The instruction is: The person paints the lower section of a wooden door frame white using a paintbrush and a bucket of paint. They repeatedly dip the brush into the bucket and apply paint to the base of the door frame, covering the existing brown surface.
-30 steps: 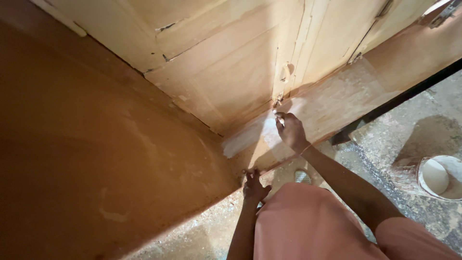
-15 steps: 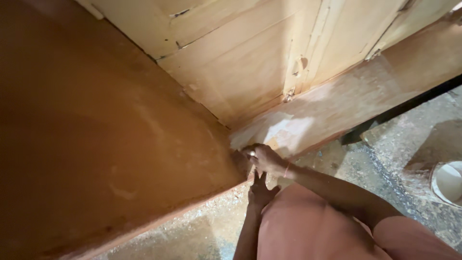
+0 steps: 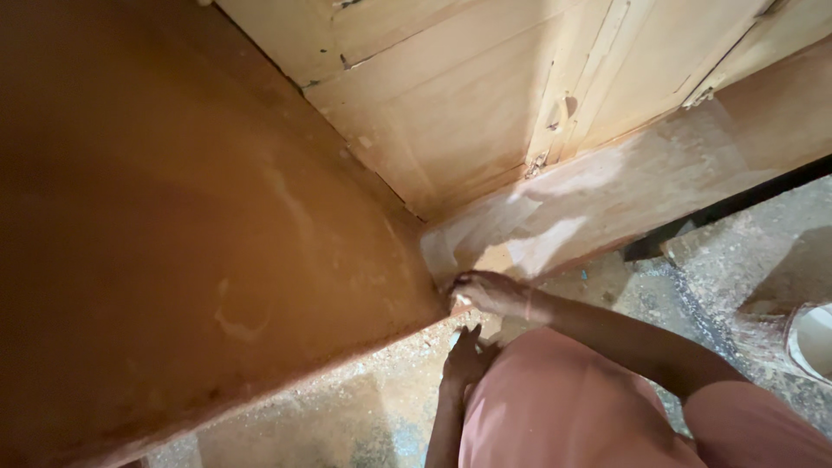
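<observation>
**Head view: right hand at the panel corner, left hand low by the knee**

Head view shows your right hand pressed against the bottom corner of the large brown panel, where that panel meets the whitened strip running along the foot of the pale wooden cabinet. The fingers are curled close together at the corner; something pale shows under the fingertips, but you cannot tell from this angle whether the hand grips it or merely presses on it.

Your left hand sits lower, just beside your knee in the pink garment, fingers pointing up toward the right hand and slightly spread. It appears empty, though its palm is hidden.

The whitened strip carries smeared white patches, heaviest near the corner by your right hand. The floor under both hands is speckled and dusty. A white bucket stands at the right edge of the floor, well apart from both hands.
</observation>
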